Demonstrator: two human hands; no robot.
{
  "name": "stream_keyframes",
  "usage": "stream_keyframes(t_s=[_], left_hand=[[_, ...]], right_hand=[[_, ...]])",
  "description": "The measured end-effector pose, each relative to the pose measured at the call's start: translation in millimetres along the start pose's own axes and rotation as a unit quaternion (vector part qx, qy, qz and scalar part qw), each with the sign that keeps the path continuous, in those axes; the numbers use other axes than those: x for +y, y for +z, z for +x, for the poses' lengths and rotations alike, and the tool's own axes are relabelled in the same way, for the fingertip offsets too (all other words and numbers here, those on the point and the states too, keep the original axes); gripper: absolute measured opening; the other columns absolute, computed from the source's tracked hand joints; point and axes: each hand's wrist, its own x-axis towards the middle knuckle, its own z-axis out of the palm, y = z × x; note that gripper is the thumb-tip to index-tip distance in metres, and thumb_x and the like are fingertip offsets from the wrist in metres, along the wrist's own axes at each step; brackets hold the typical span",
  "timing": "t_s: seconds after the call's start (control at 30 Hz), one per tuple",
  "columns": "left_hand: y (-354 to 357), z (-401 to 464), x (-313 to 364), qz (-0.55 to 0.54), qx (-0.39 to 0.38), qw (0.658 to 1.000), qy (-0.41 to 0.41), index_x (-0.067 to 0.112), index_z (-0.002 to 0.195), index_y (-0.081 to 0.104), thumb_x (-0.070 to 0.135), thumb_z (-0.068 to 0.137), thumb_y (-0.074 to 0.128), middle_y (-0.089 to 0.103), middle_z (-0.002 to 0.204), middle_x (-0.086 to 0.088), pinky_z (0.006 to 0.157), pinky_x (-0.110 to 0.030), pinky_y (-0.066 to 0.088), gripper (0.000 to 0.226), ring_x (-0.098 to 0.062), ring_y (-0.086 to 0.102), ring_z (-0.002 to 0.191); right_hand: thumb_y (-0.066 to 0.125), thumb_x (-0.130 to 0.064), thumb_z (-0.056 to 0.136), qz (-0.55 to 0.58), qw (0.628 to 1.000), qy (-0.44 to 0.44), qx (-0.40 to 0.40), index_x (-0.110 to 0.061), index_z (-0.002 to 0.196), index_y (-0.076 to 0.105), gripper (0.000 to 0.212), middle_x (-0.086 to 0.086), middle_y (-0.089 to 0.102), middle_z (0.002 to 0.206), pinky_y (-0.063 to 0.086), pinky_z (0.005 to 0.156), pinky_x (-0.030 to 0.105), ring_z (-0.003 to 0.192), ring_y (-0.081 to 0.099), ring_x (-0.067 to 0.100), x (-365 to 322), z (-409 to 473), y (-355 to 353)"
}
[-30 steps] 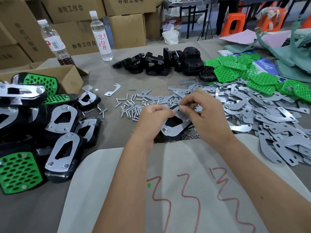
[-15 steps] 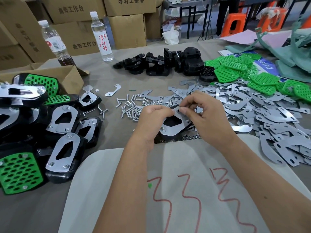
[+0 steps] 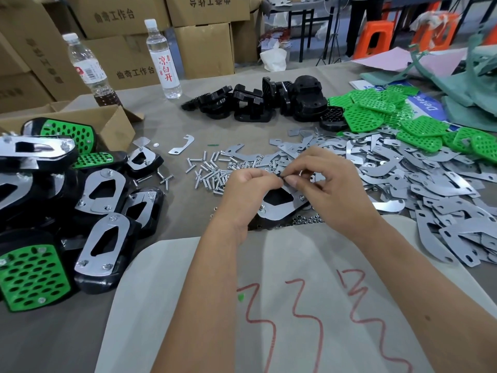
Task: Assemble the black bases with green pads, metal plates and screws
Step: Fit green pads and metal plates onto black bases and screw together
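Black plastic base with a silver cut-out metal plate (image 3: 279, 208) on top sits at worktop centre, half under both hands. Left hand (image 3: 246, 188) is curled, fingertips meeting the right's at the plate's 12 o'clock edge. Right hand (image 3: 326, 184) pinches something small and dark there; too small to tell what, likely a nut or screw end. Judgement: left steadies the stack so the holes stay lined up while right starts the fastener. Loose silver screws (image 3: 209, 175) lie at 10 o'clock of the hands, nuts (image 3: 306, 219) just below, so both are in easy reach. Loose metal plates (image 3: 419, 184) at 3 o'clock, green perforated pads (image 3: 376, 114) at 1, bare black bases (image 3: 255, 103) at 12, finished units (image 3: 102, 238) piled at 9.
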Motion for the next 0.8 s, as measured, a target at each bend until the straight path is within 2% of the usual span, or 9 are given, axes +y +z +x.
stream_keyframes(t_s=[0.1, 0.2, 0.3, 0.4, 0.47, 0.53, 0.57, 0.7, 0.8], left_hand=[[0.5, -0.3, 0.0, -0.012, -0.003, 1.0, 0.003, 0.013, 0.068, 0.069, 0.008, 0.085, 0.071, 0.059, 0.068, -0.007, 0.055, -0.026, 0.042, 0.019, -0.02, 0.055, 0.064], [1.1, -1.2, 1.7, -0.006, -0.006, 1.0, 0.007, 0.019, 0.061, 0.068, 0.015, 0.08, 0.074, 0.06, 0.066, -0.003, 0.056, -0.025, 0.041, 0.021, -0.019, 0.054, 0.063], [1.3, -1.0, 2.0, -0.014, 0.005, 1.0, 0.001, 0.014, 0.067, 0.069, 0.014, 0.079, 0.072, 0.062, 0.068, -0.005, 0.06, -0.028, 0.041, 0.012, -0.021, 0.055, 0.066], [1.3, 0.2, 0.3, -0.014, 0.021, 1.0, -0.003, 0.009, 0.075, 0.07, 0.006, 0.085, 0.07, 0.061, 0.07, -0.009, 0.059, -0.029, 0.04, 0.01, -0.02, 0.055, 0.067], [2.1, 0.5, -0.2, -0.009, 0.018, 1.0, -0.001, 0.01, 0.073, 0.07, 0.006, 0.085, 0.07, 0.061, 0.07, -0.009, 0.059, -0.029, 0.04, 0.012, -0.021, 0.055, 0.066], [2.4, 0.0, 0.1, -0.007, 0.012, 1.0, 0.002, 0.01, 0.072, 0.07, 0.009, 0.082, 0.072, 0.06, 0.07, -0.01, 0.06, -0.03, 0.04, 0.011, -0.021, 0.054, 0.067], [2.6, -0.7, 0.8, -0.005, 0.008, 1.0, 0.003, 0.01, 0.072, 0.07, 0.013, 0.078, 0.073, 0.06, 0.07, -0.01, 0.062, -0.031, 0.04, 0.008, -0.021, 0.054, 0.067], [3.3, -2.6, 2.2, -0.004, 0.002, 1.0, 0.002, 0.01, 0.075, 0.07, 0.023, 0.066, 0.07, 0.059, 0.072, -0.009, 0.063, -0.031, 0.04, 0.016, -0.02, 0.053, 0.068], [2.5, -2.4, 1.6, -0.007, 0.006, 1.0, -0.004, 0.012, 0.072, 0.067, 0.022, 0.065, 0.07, 0.058, 0.072, -0.009, 0.06, -0.03, 0.038, 0.013, -0.021, 0.052, 0.068]], right_hand=[[0.074, -0.001, 0.092, 0.021, 1.0, 0.012, 0.015, -0.013, 0.091, 0.079, 0.013, 0.001, 0.065, 0.091, 0.054, 0.066, 0.041, 0.081, 0.059, 0.019, -0.1, -0.8, 0.7], [0.074, -0.004, 0.092, 0.018, 0.999, 0.012, 0.045, -0.013, 0.092, 0.078, 0.01, -0.002, 0.066, 0.09, 0.055, 0.066, 0.042, 0.081, 0.06, 0.021, -1.4, -1.5, 1.8], [0.072, -0.007, 0.093, 0.001, 0.995, 0.024, 0.098, -0.018, 0.092, 0.074, 0.011, -0.011, 0.07, 0.088, 0.052, 0.067, 0.029, 0.084, 0.064, 0.017, -1.1, -1.4, 1.2], [0.073, -0.006, 0.093, -0.005, 0.994, 0.05, 0.097, -0.017, 0.092, 0.075, 0.011, -0.016, 0.069, 0.083, 0.044, 0.066, 0.017, 0.077, 0.065, 0.01, -0.1, -1.8, 1.7], [0.073, -0.003, 0.091, 0.014, 0.995, 0.06, 0.079, -0.014, 0.091, 0.075, 0.011, -0.012, 0.071, 0.081, 0.052, 0.064, 0.026, 0.072, 0.066, 0.01, -0.2, -2.5, 2.7], [0.075, 0.0, 0.089, 0.033, 0.995, 0.062, 0.07, -0.013, 0.089, 0.075, 0.013, -0.004, 0.072, 0.081, 0.059, 0.065, 0.045, 0.078, 0.07, 0.021, -1.3, -3.2, 3.0], [0.076, 0.001, 0.088, 0.038, 0.995, 0.064, 0.071, -0.014, 0.09, 0.075, 0.014, -0.004, 0.073, 0.082, 0.06, 0.065, 0.048, 0.079, 0.071, 0.023, -1.8, -3.5, 2.6], [0.077, 0.002, 0.088, 0.043, 0.995, 0.068, 0.056, -0.014, 0.105, 0.08, 0.024, -0.002, 0.072, 0.09, 0.063, 0.072, 0.044, 0.085, 0.068, 0.02, -2.6, -2.6, 0.8], [0.076, 0.004, 0.088, 0.056, 0.995, 0.076, 0.028, -0.012, 0.098, 0.081, 0.02, 0.003, 0.068, 0.09, 0.062, 0.075, 0.043, 0.082, 0.066, 0.021, -1.2, -1.2, 1.0]])
